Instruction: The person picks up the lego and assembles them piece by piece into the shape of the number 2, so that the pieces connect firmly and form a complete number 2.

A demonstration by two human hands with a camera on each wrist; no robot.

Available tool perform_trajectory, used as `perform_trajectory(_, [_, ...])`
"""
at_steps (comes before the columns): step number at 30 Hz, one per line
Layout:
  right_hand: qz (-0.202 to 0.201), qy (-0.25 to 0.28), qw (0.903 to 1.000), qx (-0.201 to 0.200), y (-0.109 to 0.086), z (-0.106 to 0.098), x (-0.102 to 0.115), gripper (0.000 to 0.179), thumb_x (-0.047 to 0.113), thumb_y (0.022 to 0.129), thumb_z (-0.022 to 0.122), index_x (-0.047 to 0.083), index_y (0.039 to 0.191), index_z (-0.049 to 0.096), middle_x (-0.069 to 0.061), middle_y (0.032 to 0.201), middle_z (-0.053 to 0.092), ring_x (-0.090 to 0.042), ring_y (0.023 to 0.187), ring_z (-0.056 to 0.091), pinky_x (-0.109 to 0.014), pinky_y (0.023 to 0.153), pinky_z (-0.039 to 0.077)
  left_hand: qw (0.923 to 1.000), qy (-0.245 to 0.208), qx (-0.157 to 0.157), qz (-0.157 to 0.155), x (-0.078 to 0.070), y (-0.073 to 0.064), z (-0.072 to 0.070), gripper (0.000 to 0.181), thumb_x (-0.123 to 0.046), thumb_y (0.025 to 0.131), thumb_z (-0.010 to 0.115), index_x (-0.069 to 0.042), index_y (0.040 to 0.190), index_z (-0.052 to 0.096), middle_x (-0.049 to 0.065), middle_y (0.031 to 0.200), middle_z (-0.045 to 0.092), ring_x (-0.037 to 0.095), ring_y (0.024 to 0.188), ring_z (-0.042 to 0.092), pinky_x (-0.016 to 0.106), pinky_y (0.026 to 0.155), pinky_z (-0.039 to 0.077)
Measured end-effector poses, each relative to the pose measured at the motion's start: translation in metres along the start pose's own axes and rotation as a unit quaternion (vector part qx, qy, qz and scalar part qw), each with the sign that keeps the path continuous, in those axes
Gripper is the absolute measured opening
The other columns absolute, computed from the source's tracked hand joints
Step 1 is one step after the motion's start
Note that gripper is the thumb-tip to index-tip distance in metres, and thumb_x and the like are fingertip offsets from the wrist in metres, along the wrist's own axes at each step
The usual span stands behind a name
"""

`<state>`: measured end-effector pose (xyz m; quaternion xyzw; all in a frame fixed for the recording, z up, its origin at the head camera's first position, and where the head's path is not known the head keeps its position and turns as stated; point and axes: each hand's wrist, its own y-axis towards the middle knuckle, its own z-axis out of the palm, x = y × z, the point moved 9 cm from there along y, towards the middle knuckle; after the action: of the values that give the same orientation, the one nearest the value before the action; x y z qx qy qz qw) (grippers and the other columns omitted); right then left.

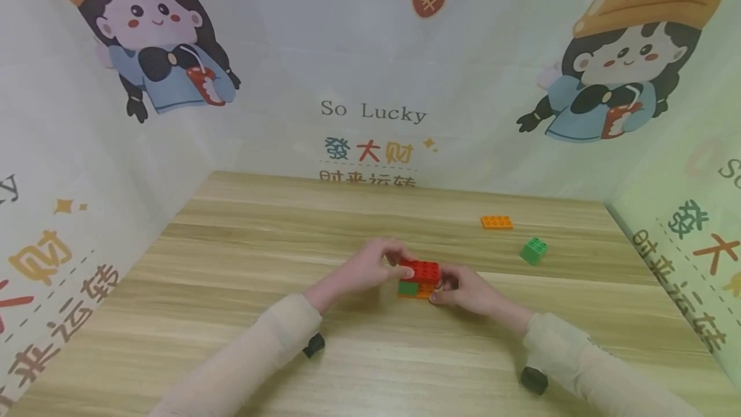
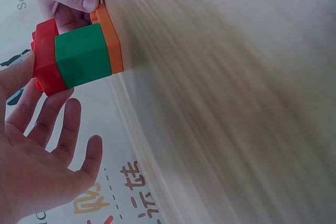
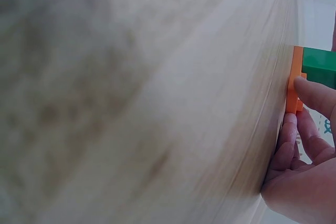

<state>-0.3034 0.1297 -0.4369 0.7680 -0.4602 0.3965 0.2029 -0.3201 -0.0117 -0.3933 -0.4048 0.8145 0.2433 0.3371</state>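
Observation:
On the table, a small stack of toy building blocks stands between both hands. At the bottom is a flat orange block (image 2: 110, 40); a green block (image 2: 83, 56) sits on one end of it. A red block (image 1: 427, 270) lies across the top and overhangs the orange studs. My left hand (image 1: 373, 264) pinches the red block between thumb and fingers from the left. From the right, my right hand (image 1: 471, 291) grips the end of the orange block, thumb on its near side in the right wrist view.
Farther back on the right of the wooden table (image 1: 278, 224) lie another flat orange block (image 1: 496, 222) and a loose green block (image 1: 534, 251). Printed cloth walls (image 1: 278, 82) enclose the table at the back and sides.

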Motion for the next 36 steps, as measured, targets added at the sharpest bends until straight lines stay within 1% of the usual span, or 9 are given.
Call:
perform_trajectory(8, [-0.001, 0.003, 1.0000, 0.005, -0.0014, -0.0002, 0.0022, 0.034, 0.013, 0.083, 0.074, 0.000, 0.113, 0.064, -0.004, 0.083, 0.058, -0.014, 0.075, 0.047, -0.020, 0.063, 0.039, 0.9998, 0.021, 0.003, -0.005, -0.0036, 0.0002, 0.0006, 0.019, -0.019, 0.085, 0.077, -0.017, 0.104, 0.074, -0.004, 0.092, 0.071, 0.010, 0.087, 0.058, 0.030, 0.082, 0.048])
perform_trajectory(15, [-0.002, 0.008, 1.0000, 0.005, -0.0003, -0.0007, 0.0026, 0.037, 0.013, 0.083, 0.074, 0.000, 0.117, 0.064, -0.005, 0.084, 0.059, -0.014, 0.075, 0.048, -0.020, 0.062, 0.040, 0.9996, 0.025, -0.002, -0.011, -0.0040, -0.0017, -0.0005, 0.016, -0.021, 0.086, 0.076, -0.018, 0.102, 0.073, -0.006, 0.092, 0.070, 0.009, 0.088, 0.058, 0.030, 0.083, 0.047])
perform_trajectory(17, [-0.001, 0.009, 0.9999, 0.005, 0.0002, -0.0007, 0.0021, 0.038, 0.013, 0.083, 0.074, -0.001, 0.117, 0.064, -0.005, 0.084, 0.059, -0.014, 0.075, 0.048, -0.020, 0.062, 0.040, 0.9996, 0.026, -0.004, -0.009, -0.0040, -0.0015, -0.0008, 0.016, -0.020, 0.086, 0.076, -0.018, 0.102, 0.073, -0.006, 0.091, 0.070, 0.009, 0.087, 0.058, 0.030, 0.083, 0.047])
perform_trajectory(20, [-0.002, 0.008, 0.9999, 0.007, 0.0005, -0.0003, 0.0020, 0.038, 0.012, 0.083, 0.074, -0.001, 0.117, 0.064, -0.005, 0.084, 0.059, -0.014, 0.075, 0.048, -0.020, 0.062, 0.040, 0.9997, 0.021, -0.007, -0.004, -0.0030, -0.0016, -0.0013, 0.017, -0.020, 0.086, 0.076, -0.016, 0.102, 0.074, -0.004, 0.091, 0.071, 0.009, 0.087, 0.058, 0.030, 0.082, 0.048])
perform_trajectory(26, [-0.001, 0.001, 1.0000, 0.007, 0.0016, -0.0004, 0.0018, 0.036, 0.013, 0.083, 0.074, 0.000, 0.115, 0.064, -0.004, 0.083, 0.058, -0.014, 0.075, 0.048, -0.020, 0.062, 0.040, 0.9999, -0.002, -0.011, -0.012, 0.0014, -0.0020, -0.0018, 0.020, -0.019, 0.085, 0.077, -0.016, 0.105, 0.074, -0.003, 0.095, 0.073, 0.009, 0.088, 0.059, 0.029, 0.083, 0.048])
perform_trajectory(30, [-0.002, -0.001, 1.0000, 0.004, 0.0026, -0.0007, 0.0015, 0.033, 0.013, 0.084, 0.074, 0.001, 0.113, 0.064, -0.004, 0.083, 0.058, -0.014, 0.074, 0.048, -0.020, 0.061, 0.040, 0.9998, -0.007, -0.014, -0.012, 0.0018, -0.0019, -0.0030, 0.021, -0.020, 0.085, 0.077, -0.016, 0.106, 0.074, -0.003, 0.096, 0.074, 0.010, 0.088, 0.059, 0.029, 0.083, 0.048])
perform_trajectory(36, [0.005, 0.002, 0.9999, 0.009, 0.0017, 0.0002, -0.0008, 0.035, 0.013, 0.084, 0.074, 0.001, 0.115, 0.064, -0.004, 0.084, 0.058, -0.014, 0.074, 0.048, -0.021, 0.061, 0.041, 0.9999, 0.003, 0.002, -0.014, 0.0029, -0.0018, -0.0014, 0.021, -0.024, 0.085, 0.077, -0.018, 0.104, 0.073, -0.006, 0.094, 0.073, 0.010, 0.090, 0.059, 0.030, 0.085, 0.048])
